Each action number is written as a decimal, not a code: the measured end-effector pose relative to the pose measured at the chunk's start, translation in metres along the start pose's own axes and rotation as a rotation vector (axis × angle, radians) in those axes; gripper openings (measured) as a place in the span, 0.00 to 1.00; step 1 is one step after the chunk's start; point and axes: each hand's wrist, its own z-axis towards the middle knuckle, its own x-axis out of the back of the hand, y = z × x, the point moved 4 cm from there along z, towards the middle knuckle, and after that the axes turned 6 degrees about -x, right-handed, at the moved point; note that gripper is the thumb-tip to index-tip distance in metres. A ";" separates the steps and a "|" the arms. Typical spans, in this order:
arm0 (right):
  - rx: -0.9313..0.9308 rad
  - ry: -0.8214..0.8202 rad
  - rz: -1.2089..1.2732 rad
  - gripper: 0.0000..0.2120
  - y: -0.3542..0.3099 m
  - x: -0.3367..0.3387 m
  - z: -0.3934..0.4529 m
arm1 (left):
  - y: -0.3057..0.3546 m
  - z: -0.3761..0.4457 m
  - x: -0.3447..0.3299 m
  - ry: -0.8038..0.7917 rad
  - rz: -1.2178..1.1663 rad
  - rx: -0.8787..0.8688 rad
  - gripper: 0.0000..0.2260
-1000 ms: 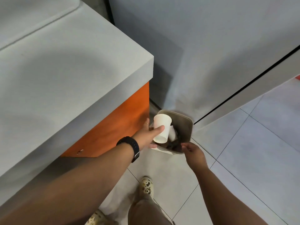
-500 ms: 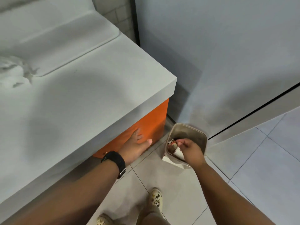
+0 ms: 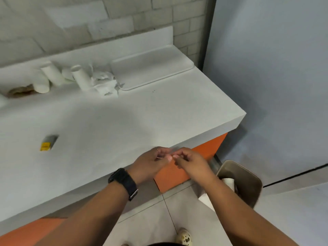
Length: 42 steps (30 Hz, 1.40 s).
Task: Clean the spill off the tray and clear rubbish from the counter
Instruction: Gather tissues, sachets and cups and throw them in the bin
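One paper cup (image 3: 229, 181) lies in the bin (image 3: 248, 180) (floor, beside counter (image 3: 124, 118)).

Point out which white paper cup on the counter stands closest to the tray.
The cup touching the crumpled tissue; the other cups sit further left.

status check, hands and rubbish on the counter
Left hand and right hand empty, fingertips touching. White paper cups, crumpled tissue remain on grey counter. Nothing blocking.
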 end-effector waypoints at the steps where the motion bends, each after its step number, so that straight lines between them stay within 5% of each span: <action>1: 0.023 -0.011 -0.007 0.11 -0.012 -0.011 0.000 | -0.002 -0.010 0.015 0.028 -0.032 0.003 0.12; 14: 0.141 -0.117 -0.052 0.04 -0.119 -0.170 0.015 | -0.082 -0.140 0.208 0.501 -0.132 0.026 0.08; 24: 0.248 -0.110 -0.208 0.05 -0.159 -0.309 0.034 | -0.169 -0.234 0.301 0.676 -0.089 0.116 0.12; 35: 0.193 -0.009 -0.548 0.23 -0.184 -0.363 0.098 | -0.209 -0.263 0.350 0.860 -0.185 0.190 0.15; 42: 0.105 -0.123 -0.786 0.13 -0.207 -0.375 0.129 | -0.217 -0.261 0.368 1.017 -0.206 0.252 0.16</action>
